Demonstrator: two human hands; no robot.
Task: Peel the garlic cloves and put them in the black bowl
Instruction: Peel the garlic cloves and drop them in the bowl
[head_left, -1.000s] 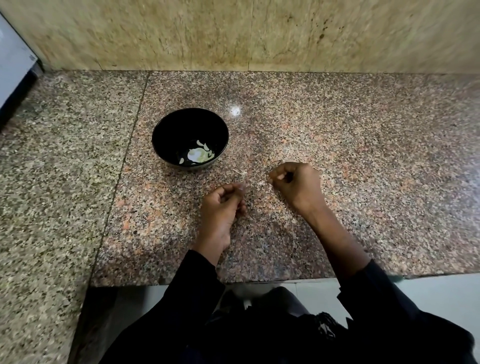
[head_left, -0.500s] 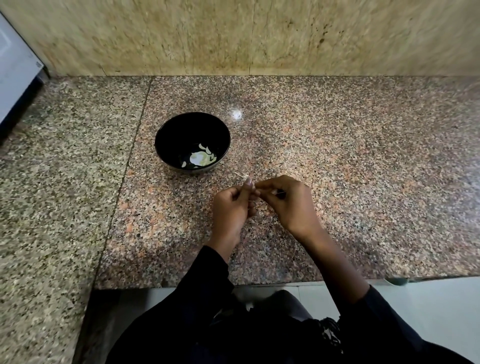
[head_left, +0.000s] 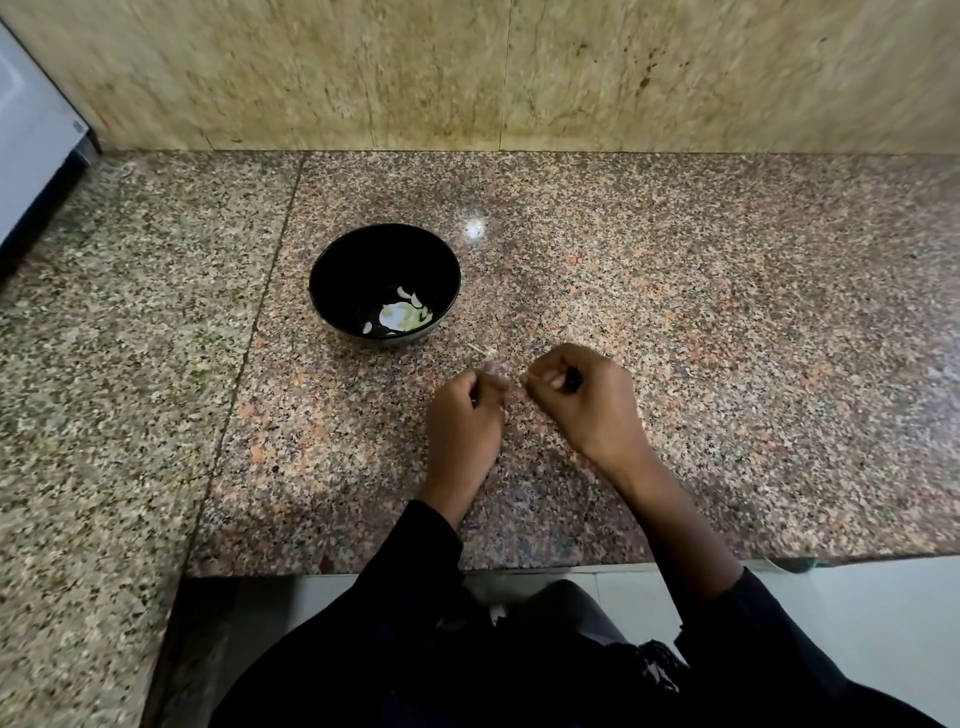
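Speckled granite counter (head_left: 727, 322) w/ beige stone wall (head_left: 519, 73) behind.

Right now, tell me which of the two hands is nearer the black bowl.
The left hand, by a small margin. Its fingertips sit just below and right of the black bowl; the right hand lies farther right on the granite counter, beyond the left.

Two hands hover close together over a speckled granite counter (head_left: 727, 312). The left hand (head_left: 465, 415) and right hand (head_left: 582, 400) both have curled fingers. Just beyond them, a black bowl (head_left: 332, 270) holds pale garlic pieces (head_left: 402, 314).
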